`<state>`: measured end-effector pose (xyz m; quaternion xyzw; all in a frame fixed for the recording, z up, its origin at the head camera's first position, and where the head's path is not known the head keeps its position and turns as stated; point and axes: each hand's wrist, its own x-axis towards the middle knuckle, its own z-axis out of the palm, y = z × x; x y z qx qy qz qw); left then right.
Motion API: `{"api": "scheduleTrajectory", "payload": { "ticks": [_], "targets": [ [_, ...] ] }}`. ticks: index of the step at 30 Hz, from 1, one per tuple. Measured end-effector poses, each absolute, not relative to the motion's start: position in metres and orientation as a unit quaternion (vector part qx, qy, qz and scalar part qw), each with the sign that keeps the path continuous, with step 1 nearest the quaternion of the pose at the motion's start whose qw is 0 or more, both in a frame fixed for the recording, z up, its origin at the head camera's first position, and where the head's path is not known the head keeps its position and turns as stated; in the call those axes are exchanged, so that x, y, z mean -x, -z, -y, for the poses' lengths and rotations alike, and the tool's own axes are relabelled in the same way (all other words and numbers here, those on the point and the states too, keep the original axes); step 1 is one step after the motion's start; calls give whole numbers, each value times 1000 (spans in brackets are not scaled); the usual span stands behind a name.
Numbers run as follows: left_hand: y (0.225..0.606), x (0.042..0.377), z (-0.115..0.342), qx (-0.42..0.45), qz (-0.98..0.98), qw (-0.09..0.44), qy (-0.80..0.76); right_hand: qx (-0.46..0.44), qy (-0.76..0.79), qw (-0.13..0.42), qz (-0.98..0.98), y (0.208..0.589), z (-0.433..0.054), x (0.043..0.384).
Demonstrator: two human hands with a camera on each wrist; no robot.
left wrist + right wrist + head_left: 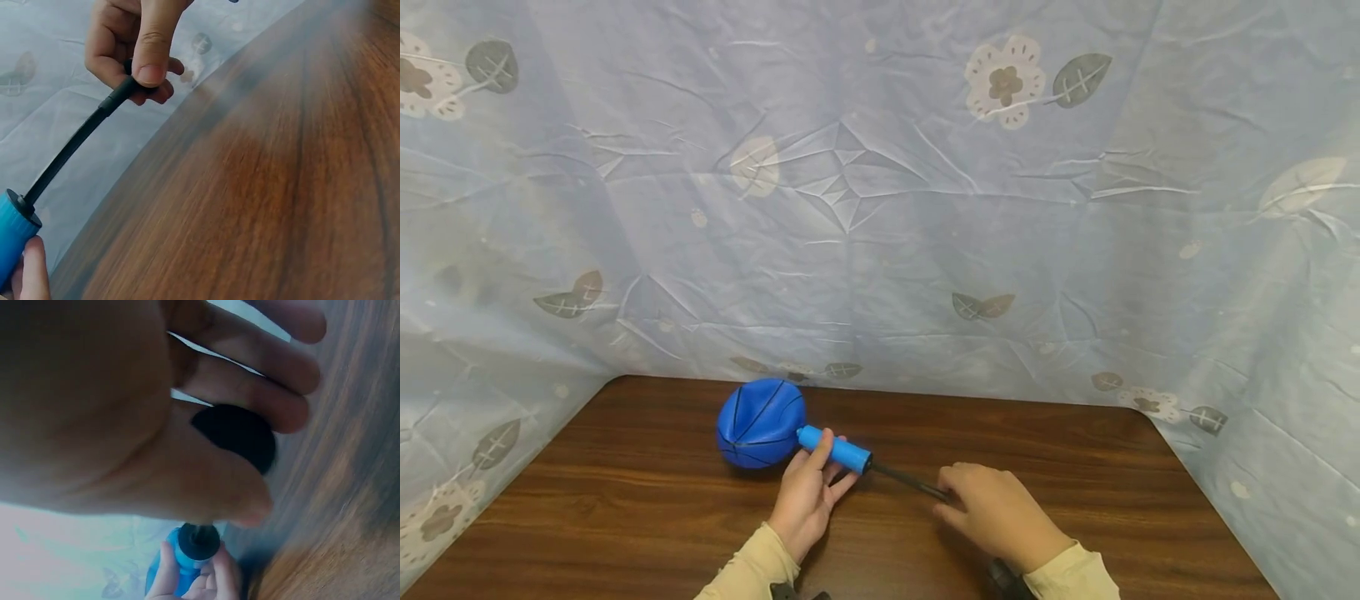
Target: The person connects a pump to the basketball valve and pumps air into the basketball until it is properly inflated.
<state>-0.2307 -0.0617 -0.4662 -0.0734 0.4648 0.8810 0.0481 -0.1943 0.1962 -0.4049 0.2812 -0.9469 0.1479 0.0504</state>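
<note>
A blue ball (762, 423) with black lines and a dented side sits toward the left on the table. Against its right side points the tip of a light-blue hand pump (844, 452). My left hand (807, 498) holds the pump's barrel between thumb and fingers. The pump's dark rod (67, 153) is drawn well out of the barrel. At the rod's far end, my right hand (1000, 510) pinches the black handle (237, 434) between thumb and fingers. The left wrist view shows this thumb lying over the handle.
Brown wood-grain table (587, 492) with rounded back corners lies under both hands. A pale floral cloth (880, 275) hangs behind it and along both sides. Dark wrist gear (1007, 579) shows below the right hand.
</note>
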Motion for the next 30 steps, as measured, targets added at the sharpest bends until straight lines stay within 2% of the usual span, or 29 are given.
{"api": "scheduleTrajectory", "payload": {
  "ticks": [4,18,30],
  "targets": [
    [465,228,59,79,-458,70,-883,-297,-142,47,943,405,-198,195],
    [458,209,34,63,-442,121,-886,-332,-137,86,929,408,-192,196],
    [457,198,21,49,-457,144,-876,-335,-161,81,925,409,-185,195]
  ]
}}
